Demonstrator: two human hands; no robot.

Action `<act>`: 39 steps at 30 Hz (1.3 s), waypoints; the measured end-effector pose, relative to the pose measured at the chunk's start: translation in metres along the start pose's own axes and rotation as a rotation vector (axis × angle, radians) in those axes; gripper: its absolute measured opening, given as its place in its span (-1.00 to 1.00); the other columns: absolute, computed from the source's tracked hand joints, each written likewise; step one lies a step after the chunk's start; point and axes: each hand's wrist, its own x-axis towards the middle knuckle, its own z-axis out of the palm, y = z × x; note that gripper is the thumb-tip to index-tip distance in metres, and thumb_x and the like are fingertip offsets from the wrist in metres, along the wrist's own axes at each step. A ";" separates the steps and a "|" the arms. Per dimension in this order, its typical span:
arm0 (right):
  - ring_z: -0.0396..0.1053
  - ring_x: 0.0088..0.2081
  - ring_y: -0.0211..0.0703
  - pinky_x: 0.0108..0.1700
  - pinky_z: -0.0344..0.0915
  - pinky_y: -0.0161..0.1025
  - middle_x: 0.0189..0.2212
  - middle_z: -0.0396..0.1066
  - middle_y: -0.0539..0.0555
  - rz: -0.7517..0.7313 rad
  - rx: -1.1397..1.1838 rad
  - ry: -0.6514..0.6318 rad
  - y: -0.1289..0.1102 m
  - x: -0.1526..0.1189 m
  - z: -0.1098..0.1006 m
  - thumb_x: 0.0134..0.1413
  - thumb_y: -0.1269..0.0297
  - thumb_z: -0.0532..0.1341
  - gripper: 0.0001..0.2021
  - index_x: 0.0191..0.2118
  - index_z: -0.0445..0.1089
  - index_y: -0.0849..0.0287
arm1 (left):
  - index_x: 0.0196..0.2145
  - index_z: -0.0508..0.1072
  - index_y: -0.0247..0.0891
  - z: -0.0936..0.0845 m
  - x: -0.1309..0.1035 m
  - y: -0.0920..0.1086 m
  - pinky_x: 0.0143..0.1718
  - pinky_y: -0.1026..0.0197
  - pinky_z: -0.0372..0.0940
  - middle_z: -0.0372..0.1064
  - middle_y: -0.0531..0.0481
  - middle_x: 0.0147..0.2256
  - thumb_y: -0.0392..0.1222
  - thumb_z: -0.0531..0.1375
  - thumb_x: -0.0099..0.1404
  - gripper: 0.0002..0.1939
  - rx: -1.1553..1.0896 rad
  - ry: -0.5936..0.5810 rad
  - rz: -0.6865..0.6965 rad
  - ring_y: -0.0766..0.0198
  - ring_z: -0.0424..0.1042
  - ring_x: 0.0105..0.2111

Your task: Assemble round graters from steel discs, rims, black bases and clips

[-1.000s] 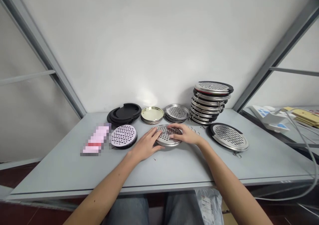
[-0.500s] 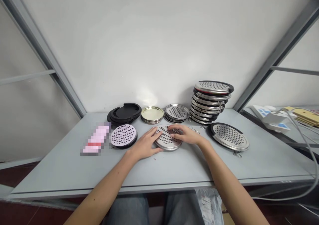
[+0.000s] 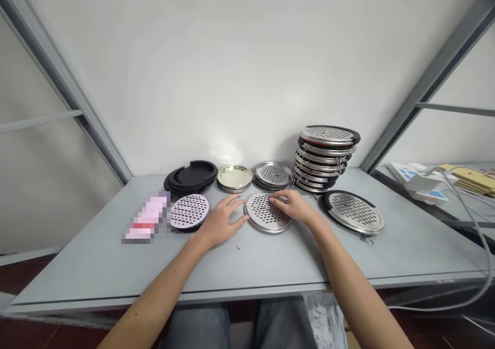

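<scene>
Just left of centre on the desk, a round perforated metal plate (image 3: pixel 265 214) lies flat with a shiny raised rim. My right hand (image 3: pixel 296 206) rests over its upper right edge, the fingers bent and touching the holed face. To its left, my left hand (image 3: pixel 222 221) is held with fingers and thumb spread, a small gap away from the rim. Close beyond that hand is a round lilac perforated plate (image 3: pixel 189 211) on a black base. Behind the metal plate stand a stack of similar perforated plates (image 3: pixel 274 173) and a stack of gold-toned round lids (image 3: pixel 234 176).
Black ring-shaped holders (image 3: pixel 191 178) are piled at the back left, near a blurred pink item (image 3: pixel 149 217). A tall stack of plates with wire clips (image 3: pixel 325 158) stands back right. A plate in a black holder (image 3: pixel 353 211) lies at right. A white cable (image 3: pixel 483 246) hangs beyond.
My left hand has come off the perforated plate and moved left. The plate has shifted slightly right, with my right hand still on it, its fingers now nearer the upper right edge.
</scene>
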 end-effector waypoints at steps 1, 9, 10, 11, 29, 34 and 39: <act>0.47 -0.15 -0.02 -0.09 0.33 -0.16 -0.19 0.55 0.09 0.009 -0.009 0.006 0.000 0.000 0.000 0.17 0.15 0.12 -0.73 -0.21 0.53 0.13 | 0.05 0.39 -0.17 -0.004 0.003 -0.001 0.16 0.01 0.21 0.27 -0.11 0.13 -0.08 0.13 0.33 -0.65 0.010 0.082 0.010 0.11 0.29 0.12; 0.47 -0.19 0.00 -0.12 0.31 -0.14 -0.22 0.55 0.10 -0.013 -0.050 0.044 -0.003 0.000 0.003 0.18 0.16 0.12 -0.75 -0.23 0.52 0.11 | -0.15 0.49 -0.28 -0.058 0.050 -0.048 0.16 0.05 0.18 0.38 -0.16 -0.01 -0.09 0.12 0.30 -0.72 0.434 0.313 -0.208 0.05 0.29 0.07; 0.46 -0.18 0.00 -0.12 0.31 -0.14 -0.22 0.54 0.10 -0.014 -0.049 0.042 -0.003 0.000 0.003 0.18 0.16 0.12 -0.75 -0.22 0.52 0.12 | -0.17 0.50 -0.30 -0.061 0.056 -0.056 0.17 0.01 0.15 0.35 -0.20 0.03 -0.06 0.14 0.28 -0.71 0.502 0.279 -0.255 0.00 0.24 0.11; 0.46 -0.17 0.00 -0.11 0.31 -0.14 -0.21 0.54 0.11 -0.014 -0.049 0.040 -0.004 0.000 0.003 0.17 0.16 0.13 -0.75 -0.22 0.52 0.12 | -0.20 0.51 -0.32 -0.062 0.061 -0.062 0.19 -0.04 0.13 0.29 -0.23 0.08 -0.03 0.16 0.26 -0.69 0.566 0.225 -0.298 -0.09 0.16 0.17; 0.44 -0.16 0.00 -0.10 0.31 -0.14 -0.19 0.52 0.14 -0.057 -0.054 0.016 -0.009 0.001 0.002 0.17 0.19 0.14 -0.75 -0.20 0.53 0.15 | -0.02 0.34 -0.36 -0.049 0.066 -0.077 -0.01 0.06 0.25 0.35 -0.25 0.01 -0.11 -0.01 0.41 -0.68 0.561 -0.032 -0.370 0.00 0.34 0.03; 0.43 -0.16 -0.01 -0.09 0.31 -0.13 -0.19 0.51 0.15 -0.067 -0.055 0.019 -0.006 0.001 0.003 0.18 0.18 0.14 -0.75 -0.19 0.52 0.15 | -0.06 0.35 -0.34 -0.051 0.069 -0.077 0.01 0.06 0.24 0.34 -0.26 0.01 -0.23 0.11 0.29 -0.73 0.542 -0.104 -0.340 -0.02 0.33 0.05; 0.43 -0.16 -0.01 -0.08 0.31 -0.14 -0.18 0.51 0.15 -0.065 -0.052 0.024 -0.005 0.002 0.004 0.18 0.18 0.13 -0.74 -0.19 0.52 0.16 | 0.00 0.34 -0.31 -0.051 0.070 -0.084 0.09 0.05 0.19 0.30 -0.25 0.08 -0.26 0.11 0.28 -0.68 0.515 -0.138 -0.308 0.00 0.27 0.12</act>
